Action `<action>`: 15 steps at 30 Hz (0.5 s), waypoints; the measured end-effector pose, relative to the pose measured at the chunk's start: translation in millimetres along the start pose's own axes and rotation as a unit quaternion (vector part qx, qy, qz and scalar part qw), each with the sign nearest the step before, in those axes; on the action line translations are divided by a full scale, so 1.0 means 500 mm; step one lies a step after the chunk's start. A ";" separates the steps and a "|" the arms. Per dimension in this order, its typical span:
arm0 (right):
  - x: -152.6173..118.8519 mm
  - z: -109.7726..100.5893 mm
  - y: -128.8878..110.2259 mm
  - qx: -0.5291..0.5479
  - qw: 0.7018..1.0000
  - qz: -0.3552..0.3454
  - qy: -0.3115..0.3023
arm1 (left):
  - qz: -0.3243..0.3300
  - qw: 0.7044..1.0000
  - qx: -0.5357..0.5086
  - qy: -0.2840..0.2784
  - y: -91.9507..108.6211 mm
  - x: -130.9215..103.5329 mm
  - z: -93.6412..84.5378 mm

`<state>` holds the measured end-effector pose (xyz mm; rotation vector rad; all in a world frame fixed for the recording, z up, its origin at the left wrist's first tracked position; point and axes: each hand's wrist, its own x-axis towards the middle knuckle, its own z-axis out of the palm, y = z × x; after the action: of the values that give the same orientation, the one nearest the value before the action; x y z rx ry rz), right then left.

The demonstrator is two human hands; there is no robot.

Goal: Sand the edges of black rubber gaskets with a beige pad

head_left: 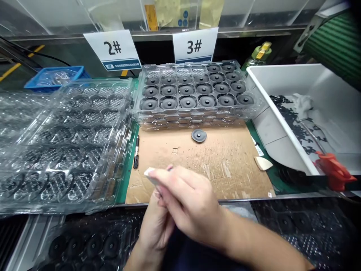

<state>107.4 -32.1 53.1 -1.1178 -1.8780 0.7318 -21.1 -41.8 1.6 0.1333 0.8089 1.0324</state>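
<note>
My right hand [191, 195] is closed in front of me over the cardboard, its fingers pinching a small white piece [150, 172] with a greyish side. What this piece is, I cannot make out. Beneath and partly behind it, my left hand [158, 222] is closed too, with its fingers curled in under the right hand. Anything in the left fingers is hidden. One dark grey disc [199, 136] with a small central stud lies on the cardboard sheet [180, 162], beyond both hands.
Clear trays [194, 113] filled with similar discs are stacked at the back. More clear trays [67, 143] stand left, beside a black marker [136, 152]. At right are a pale wedge [263, 163], a white bin [279, 130] with black scraps, and a red-handled tool [334, 171].
</note>
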 end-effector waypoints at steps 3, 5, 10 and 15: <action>-0.012 -0.005 0.001 0.048 0.996 0.023 -0.067 | 0.014 0.999 0.027 -0.026 0.004 -0.004 -0.001; -0.010 -0.010 0.004 0.045 0.995 0.051 -0.068 | 0.017 0.999 0.037 -0.033 -0.001 -0.004 0.002; -0.016 -0.035 0.007 0.049 0.999 -0.003 -0.009 | -0.024 0.997 0.055 -0.040 -0.008 -0.005 0.012; -0.077 -0.092 0.010 -0.003 0.990 0.126 -0.061 | -0.028 0.995 0.047 -0.085 -0.012 -0.009 0.025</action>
<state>159.8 -61.0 58.8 -1.3571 -1.8601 0.9544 -10.0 -45.3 10.3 0.2736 0.7020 0.9173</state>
